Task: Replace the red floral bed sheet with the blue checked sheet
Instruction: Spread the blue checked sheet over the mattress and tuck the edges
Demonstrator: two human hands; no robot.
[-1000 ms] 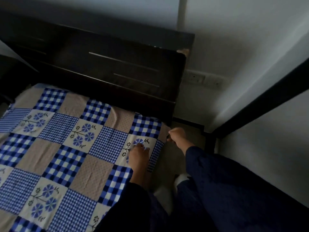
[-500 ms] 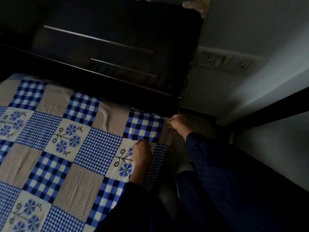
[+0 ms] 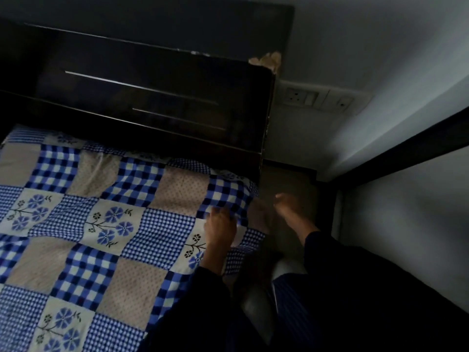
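Blue checked sheet, head view: a patchwork of checked, dotted and flower squares, spread flat up to the bed's dark headboard. Its corner at the headboard's right end hangs over the edge. Left hand lies on that corner, fingers curled into a bunched fold of the cloth. Right hand is just beside the corner, off the sheet and blurred; its grip cannot be told. The 2 arms wear dark sleeves. Socket plate sits on the wall right of the headboard.
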